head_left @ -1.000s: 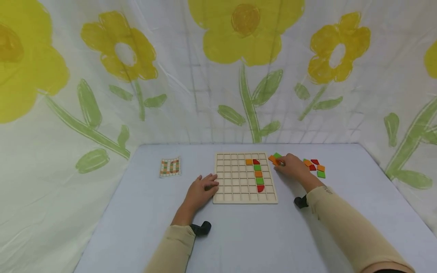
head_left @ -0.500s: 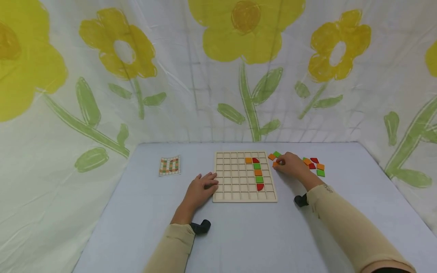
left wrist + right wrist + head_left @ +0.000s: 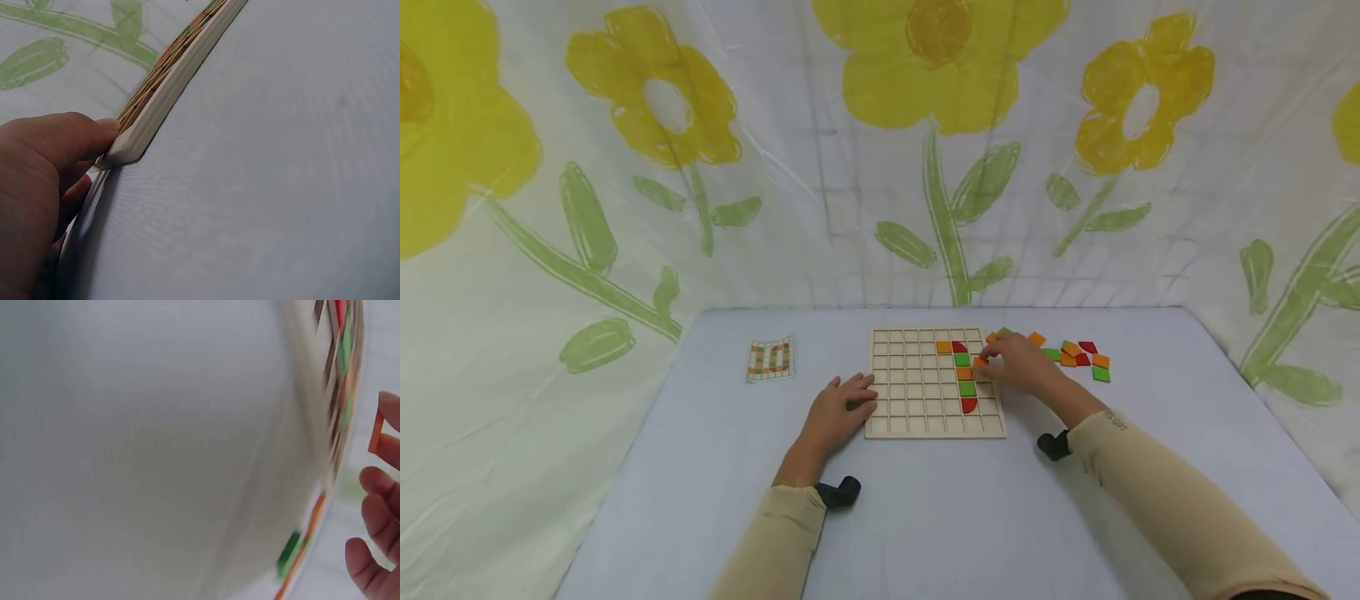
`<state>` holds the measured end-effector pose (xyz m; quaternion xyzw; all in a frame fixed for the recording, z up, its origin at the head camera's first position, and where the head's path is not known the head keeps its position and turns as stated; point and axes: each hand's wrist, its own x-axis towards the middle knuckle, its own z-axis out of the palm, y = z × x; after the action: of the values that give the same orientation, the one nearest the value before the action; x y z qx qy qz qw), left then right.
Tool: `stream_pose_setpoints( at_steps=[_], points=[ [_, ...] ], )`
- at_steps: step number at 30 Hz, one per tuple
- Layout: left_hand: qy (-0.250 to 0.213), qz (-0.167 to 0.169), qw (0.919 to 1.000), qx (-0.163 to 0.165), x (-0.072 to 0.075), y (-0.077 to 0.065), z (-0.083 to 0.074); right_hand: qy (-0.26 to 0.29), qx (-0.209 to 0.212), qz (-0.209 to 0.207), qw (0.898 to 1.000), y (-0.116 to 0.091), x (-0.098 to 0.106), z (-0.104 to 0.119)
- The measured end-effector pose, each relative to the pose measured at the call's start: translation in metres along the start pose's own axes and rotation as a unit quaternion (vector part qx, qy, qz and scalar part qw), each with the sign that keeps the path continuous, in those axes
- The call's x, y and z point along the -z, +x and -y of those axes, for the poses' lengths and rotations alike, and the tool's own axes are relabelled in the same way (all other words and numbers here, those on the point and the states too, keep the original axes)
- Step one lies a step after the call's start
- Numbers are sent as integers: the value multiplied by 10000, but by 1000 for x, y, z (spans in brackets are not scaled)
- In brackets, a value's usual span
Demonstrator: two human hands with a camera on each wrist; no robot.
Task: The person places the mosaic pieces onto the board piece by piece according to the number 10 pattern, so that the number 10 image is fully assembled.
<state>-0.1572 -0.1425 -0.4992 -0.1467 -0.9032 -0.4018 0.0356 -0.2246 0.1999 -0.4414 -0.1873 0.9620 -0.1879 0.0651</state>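
Note:
A square wooden grid board (image 3: 917,408) lies on the table with a short row and column of coloured tiles in its right part: orange, red quarter-rounds, and green. My left hand (image 3: 832,419) rests at the board's left edge, fingers extended. In the left wrist view its thumb (image 3: 94,134) lies on the board's rim. Over the right side of the board, my right hand (image 3: 1026,367) pinches an orange square tile (image 3: 376,431) between thumb and forefinger. The other fingers of that hand are loosely bent and touch nothing.
Loose orange, green and red tiles (image 3: 1101,374) lie right of the board, some overlapping and some partly hidden behind my right hand. A small patterned card (image 3: 771,359) lies at the far left. A flower-printed curtain (image 3: 820,208) hangs behind the table.
My right hand has moved left from the loose tiles to above the board, carrying the orange tile. More loose tiles now show behind it. The left hand stays at the board's edge.

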Motion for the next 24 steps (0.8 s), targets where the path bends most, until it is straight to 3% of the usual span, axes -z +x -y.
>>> stream_pose_setpoints(
  at_steps=[5, 10, 24],
  points=[
    [-46, -5, 10000, 44, 1, 0, -1, -134, 791, -41, 9968, -9, -10, 26],
    [-60, 31, 9999, 83, 0, 0, -1, -583, 1660, -66, 9844, -17, -24, 41],
    [-68, 33, 10000, 53, 0, 0, 0, -791, 1710, -81, 9821, -23, -30, 45]
  ],
)
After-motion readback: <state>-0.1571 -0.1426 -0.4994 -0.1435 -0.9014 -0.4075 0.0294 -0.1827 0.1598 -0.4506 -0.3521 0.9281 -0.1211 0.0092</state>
